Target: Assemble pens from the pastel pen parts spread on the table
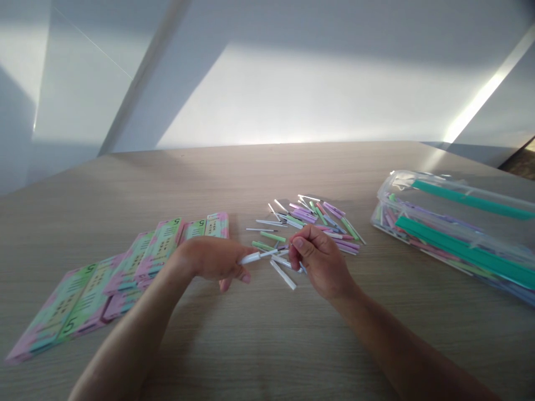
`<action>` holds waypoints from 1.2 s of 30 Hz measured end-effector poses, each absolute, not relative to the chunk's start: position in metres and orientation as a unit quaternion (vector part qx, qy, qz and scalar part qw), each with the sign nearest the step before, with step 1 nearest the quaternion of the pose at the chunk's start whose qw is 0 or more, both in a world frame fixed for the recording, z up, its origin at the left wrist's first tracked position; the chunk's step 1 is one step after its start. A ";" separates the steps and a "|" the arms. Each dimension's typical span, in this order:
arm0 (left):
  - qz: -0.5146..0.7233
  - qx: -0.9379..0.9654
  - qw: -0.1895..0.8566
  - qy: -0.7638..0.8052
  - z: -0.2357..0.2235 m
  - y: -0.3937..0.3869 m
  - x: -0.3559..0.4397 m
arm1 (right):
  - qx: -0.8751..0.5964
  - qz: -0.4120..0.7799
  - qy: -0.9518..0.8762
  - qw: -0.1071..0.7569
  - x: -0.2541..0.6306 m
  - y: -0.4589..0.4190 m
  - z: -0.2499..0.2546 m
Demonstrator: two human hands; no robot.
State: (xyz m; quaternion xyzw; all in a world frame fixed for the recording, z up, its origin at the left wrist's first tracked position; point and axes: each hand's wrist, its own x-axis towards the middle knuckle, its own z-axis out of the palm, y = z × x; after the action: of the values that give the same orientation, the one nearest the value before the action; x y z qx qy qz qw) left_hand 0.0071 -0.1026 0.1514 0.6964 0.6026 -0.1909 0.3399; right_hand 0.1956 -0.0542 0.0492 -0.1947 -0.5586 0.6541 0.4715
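My left hand (217, 262) pinches the thicker end of a thin white pen-like stick (261, 255) just above the wooden table (259, 345). My right hand (320, 262) is closed in a pinch on the other end of that same stick. Both hands hover at the near edge of a loose pile of small pink, green, purple and white sticks (311, 223). One white stick (283, 275) lies on the table just below the hands.
Several flat pink-and-green boxes (125, 273) marked with a 5 lie fanned out at the left. At the right stands a clear plastic container (455, 228) with teal clips, holding more coloured sticks. A white wall rises behind the table.
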 end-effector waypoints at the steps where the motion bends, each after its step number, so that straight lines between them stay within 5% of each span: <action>1: -0.190 0.699 0.337 0.602 0.152 -0.103 0.008 | -0.194 0.655 -0.559 0.470 0.195 -0.055 0.050; 22: -0.185 0.709 0.344 0.587 0.152 -0.105 0.010 | -0.210 0.568 -0.630 0.487 0.186 -0.077 0.046; 36: -0.176 0.710 0.352 0.583 0.150 -0.106 0.008 | -0.161 0.650 -0.588 0.454 0.182 -0.082 0.041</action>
State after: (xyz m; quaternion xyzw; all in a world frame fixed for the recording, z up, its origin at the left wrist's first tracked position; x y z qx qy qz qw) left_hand 0.0080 -0.1055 0.1501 0.7102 0.5835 -0.1761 0.3523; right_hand 0.1820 -0.0819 0.0410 -0.1608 -0.5881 0.6497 0.4541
